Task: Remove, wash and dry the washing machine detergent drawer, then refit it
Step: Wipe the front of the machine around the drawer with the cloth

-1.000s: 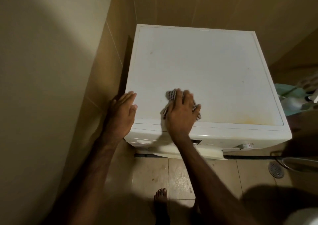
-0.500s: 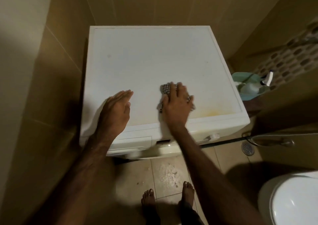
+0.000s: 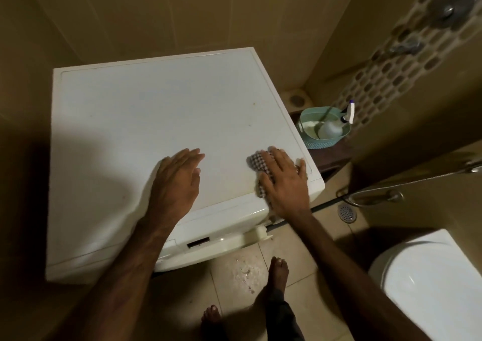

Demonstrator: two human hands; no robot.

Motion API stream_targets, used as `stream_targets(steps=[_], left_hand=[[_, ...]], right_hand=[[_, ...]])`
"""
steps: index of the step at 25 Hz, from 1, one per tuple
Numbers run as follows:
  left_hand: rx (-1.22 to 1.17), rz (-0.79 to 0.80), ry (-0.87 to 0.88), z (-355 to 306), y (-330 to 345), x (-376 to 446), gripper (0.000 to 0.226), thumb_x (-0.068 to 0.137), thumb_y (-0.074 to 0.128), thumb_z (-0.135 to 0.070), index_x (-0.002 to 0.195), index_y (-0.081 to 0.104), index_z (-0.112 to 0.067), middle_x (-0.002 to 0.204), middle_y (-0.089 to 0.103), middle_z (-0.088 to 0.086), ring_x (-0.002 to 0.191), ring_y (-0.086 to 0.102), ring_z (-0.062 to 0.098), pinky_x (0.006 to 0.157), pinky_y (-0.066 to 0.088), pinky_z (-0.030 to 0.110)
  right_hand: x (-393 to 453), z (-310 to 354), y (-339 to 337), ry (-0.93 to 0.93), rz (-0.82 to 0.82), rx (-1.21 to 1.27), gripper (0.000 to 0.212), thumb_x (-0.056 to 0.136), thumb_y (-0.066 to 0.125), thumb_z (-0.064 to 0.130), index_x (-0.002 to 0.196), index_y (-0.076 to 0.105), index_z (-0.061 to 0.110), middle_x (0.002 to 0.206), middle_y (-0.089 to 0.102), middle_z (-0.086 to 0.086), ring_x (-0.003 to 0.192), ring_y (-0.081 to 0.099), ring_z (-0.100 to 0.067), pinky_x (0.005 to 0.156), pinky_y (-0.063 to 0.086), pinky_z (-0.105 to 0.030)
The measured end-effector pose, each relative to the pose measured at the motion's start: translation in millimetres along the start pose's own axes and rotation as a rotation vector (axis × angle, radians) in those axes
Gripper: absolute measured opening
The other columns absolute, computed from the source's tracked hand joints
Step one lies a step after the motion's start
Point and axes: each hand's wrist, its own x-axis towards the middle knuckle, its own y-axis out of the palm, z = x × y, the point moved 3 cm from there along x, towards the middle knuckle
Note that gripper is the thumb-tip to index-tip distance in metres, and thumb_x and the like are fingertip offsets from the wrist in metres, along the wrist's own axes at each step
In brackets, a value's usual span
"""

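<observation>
A white washing machine fills the middle of the head view, seen from above. My right hand presses a checked cloth flat on the lid near its front right corner. My left hand lies flat on the lid, palm down, fingers together, holding nothing. The machine's front panel shows below the lid with a dark slot in it. The detergent drawer is not distinguishable from here.
A teal basket with a spray bottle stands on a dark ledge right of the machine. A white toilet sits at the lower right. A floor drain and hose lie between. My bare feet stand on tiles.
My right hand has slid the cloth rightward across the lid to the front right corner. My left hand stays flat on the lid. The view has swung to the right.
</observation>
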Motion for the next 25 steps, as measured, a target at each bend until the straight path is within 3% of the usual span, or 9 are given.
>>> stream_targets(steps=[4, 7, 9, 12, 14, 17, 20, 22, 25], left_hand=[[0.025, -0.101, -0.057, -15, 9, 15, 0.038, 0.096, 0.06, -0.007, 0.133, 0.067, -0.015, 0.14, 0.065, 0.003, 0.134, 0.058, 0.026, 0.112, 0.041, 0.052], [0.032, -0.099, -0.035, -47, 21, 35, 0.038, 0.094, 0.054, -0.016, 0.13, 0.068, -0.014, 0.129, 0.071, 0.004, 0.117, 0.066, 0.03, 0.099, 0.05, 0.047], [-0.019, -0.061, -0.091, -72, 30, 49, 0.035, 0.098, 0.053, -0.022, 0.13, 0.067, -0.017, 0.121, 0.074, 0.003, 0.106, 0.067, 0.03, 0.092, 0.053, 0.043], [-0.152, 0.026, -0.213, -115, 51, 68, 0.036, 0.101, 0.057, -0.033, 0.135, 0.063, -0.021, 0.12, 0.072, -0.003, 0.107, 0.067, 0.023, 0.092, 0.048, 0.032], [-0.184, 0.069, -0.269, -147, 67, 80, 0.042, 0.101, 0.057, -0.036, 0.139, 0.06, -0.02, 0.125, 0.068, -0.004, 0.113, 0.064, 0.02, 0.089, 0.041, 0.025], [-0.236, 0.126, -0.369, -186, 87, 100, 0.046, 0.101, 0.057, -0.037, 0.143, 0.058, -0.018, 0.132, 0.067, 0.001, 0.119, 0.063, 0.022, 0.094, 0.043, 0.027], [-0.251, 0.168, -0.414, -215, 104, 110, 0.047, 0.1, 0.057, -0.038, 0.143, 0.059, -0.019, 0.135, 0.068, 0.004, 0.12, 0.065, 0.024, 0.104, 0.05, 0.037], [-0.246, 0.171, -0.457, -233, 113, 116, 0.044, 0.1, 0.057, -0.035, 0.141, 0.061, -0.02, 0.136, 0.068, 0.004, 0.121, 0.065, 0.025, 0.103, 0.049, 0.035], [-0.14, 0.119, -0.492, -249, 122, 131, 0.035, 0.101, 0.053, -0.033, 0.129, 0.068, -0.018, 0.128, 0.071, 0.006, 0.115, 0.066, 0.027, 0.095, 0.049, 0.035]], right_hand=[[65, -43, -14, 0.27, -0.022, 0.017, 0.058, 0.108, 0.025, 0.05, 0.162, 0.031, 0.029, 0.171, 0.028, -0.003, 0.16, 0.022, -0.025, 0.125, 0.011, -0.07], [78, 1, -5, -0.059, 0.046, 0.116, 0.056, 0.111, 0.028, 0.049, 0.165, 0.026, 0.035, 0.174, 0.023, 0.002, 0.161, 0.018, -0.022, 0.128, 0.011, -0.065], [50, -12, -4, -0.222, 0.096, 0.138, 0.057, 0.11, 0.029, 0.05, 0.165, 0.024, 0.037, 0.175, 0.018, 0.006, 0.162, 0.015, -0.019, 0.128, 0.011, -0.062], [51, -66, -17, 0.035, 0.07, 0.084, 0.061, 0.107, 0.026, 0.061, 0.165, 0.02, 0.041, 0.177, 0.01, 0.005, 0.163, 0.009, -0.028, 0.126, 0.009, -0.069], [58, -74, -22, 0.255, 0.102, 0.183, 0.063, 0.106, 0.031, 0.064, 0.164, 0.018, 0.044, 0.176, 0.01, 0.0, 0.158, 0.023, -0.035, 0.122, 0.026, -0.068], [35, -69, -30, 0.351, 0.03, 0.352, 0.064, 0.107, 0.033, 0.062, 0.165, 0.015, 0.041, 0.164, 0.038, -0.008, 0.129, 0.06, -0.032, 0.097, 0.058, -0.052], [12, -86, -30, 0.469, -0.01, 0.454, 0.068, 0.103, 0.024, 0.072, 0.164, 0.021, 0.041, 0.146, 0.06, -0.002, 0.12, 0.065, -0.022, 0.095, 0.057, -0.043], [32, -99, -17, 0.603, 0.092, 0.691, 0.07, 0.098, 0.024, 0.081, 0.159, 0.029, 0.047, 0.141, 0.064, 0.003, 0.122, 0.065, -0.021, 0.103, 0.053, -0.044], [63, -111, -5, 0.726, 0.14, 1.262, 0.056, 0.096, 0.058, 0.067, 0.147, 0.055, 0.041, 0.129, 0.072, 0.004, 0.116, 0.07, -0.021, 0.097, 0.06, -0.045]])
